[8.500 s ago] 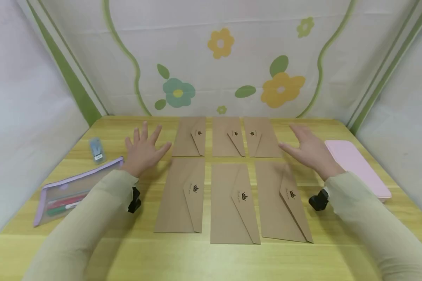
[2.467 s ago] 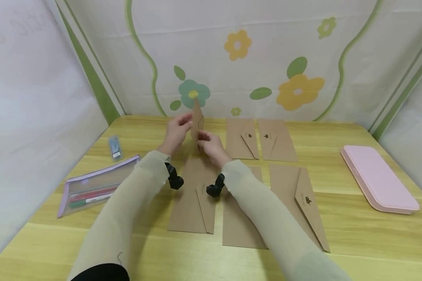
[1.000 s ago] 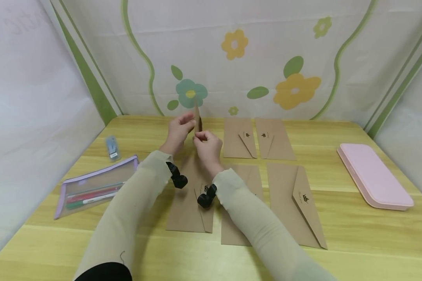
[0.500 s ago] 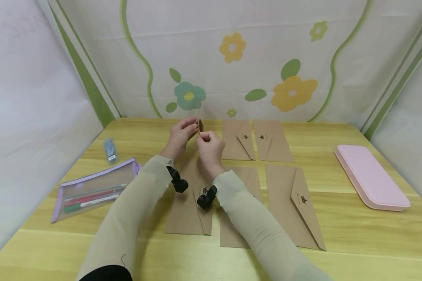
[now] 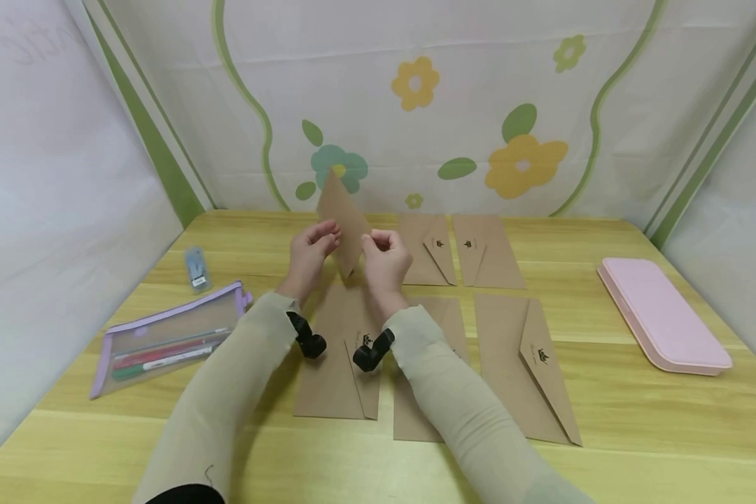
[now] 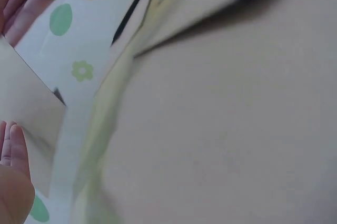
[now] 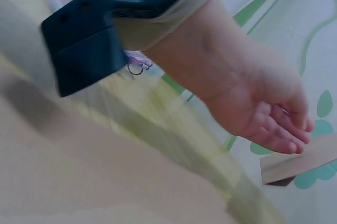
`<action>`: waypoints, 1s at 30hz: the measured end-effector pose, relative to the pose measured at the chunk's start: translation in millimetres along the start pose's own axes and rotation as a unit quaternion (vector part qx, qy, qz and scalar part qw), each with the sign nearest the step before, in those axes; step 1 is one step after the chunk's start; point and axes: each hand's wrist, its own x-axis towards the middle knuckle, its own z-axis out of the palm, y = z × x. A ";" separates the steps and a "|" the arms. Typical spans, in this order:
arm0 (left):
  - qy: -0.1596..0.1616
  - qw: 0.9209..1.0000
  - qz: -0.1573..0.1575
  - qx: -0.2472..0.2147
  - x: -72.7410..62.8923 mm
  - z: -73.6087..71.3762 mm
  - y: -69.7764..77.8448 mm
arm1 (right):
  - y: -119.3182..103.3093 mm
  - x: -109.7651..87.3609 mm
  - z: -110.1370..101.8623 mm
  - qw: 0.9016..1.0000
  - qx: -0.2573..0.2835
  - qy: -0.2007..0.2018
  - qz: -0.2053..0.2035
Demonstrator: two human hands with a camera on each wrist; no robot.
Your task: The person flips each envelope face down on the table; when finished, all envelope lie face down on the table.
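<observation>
A brown paper envelope [image 5: 343, 217] is held raised and tilted above the far left of the table, its plain side facing me. My right hand [image 5: 387, 262] pinches its right edge between thumb and fingers. My left hand [image 5: 306, 259] is at its left side, fingertips in front of the plain face; in the left wrist view the left hand [image 6: 15, 182] has its fingers extended over the envelope [image 6: 31, 103], and contact is unclear. In the right wrist view, the left hand [image 7: 247, 87] shows beside the envelope [image 7: 300, 161]. Below lies another envelope [image 5: 330, 371].
More envelopes lie flat: two at the back [image 5: 418, 259] [image 5: 498, 262], one partly under my right arm [image 5: 416, 413], one at front right [image 5: 510, 371]. A pink case [image 5: 664, 315] is at right. A purple-edged pouch with pens [image 5: 164, 343] and a small blue box [image 5: 197, 269] are at left.
Lifted from the back left, the envelope was edge-on to me; now its plain face is turned toward me. The left hand has shifted slightly left and down, the right hand slightly right.
</observation>
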 end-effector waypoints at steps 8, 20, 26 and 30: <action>0.030 0.999 -0.033 0.019 -0.6 -13.8 -6.6 | 2.8 4.7 -1.7 0.993 0.092 0.038 0.056; 0.034 0.997 -0.060 0.029 -4.1 -16.1 -10.7 | 1.6 4.3 -1.8 0.965 0.218 0.078 0.122; 0.046 0.995 -0.087 0.004 -6.3 -10.8 -14.5 | 0.5 2.8 -1.6 0.954 0.248 0.089 0.145; 0.066 0.993 -0.095 -0.012 -6.0 -9.5 -15.9 | 2.3 2.3 -1.3 0.947 0.264 0.087 0.163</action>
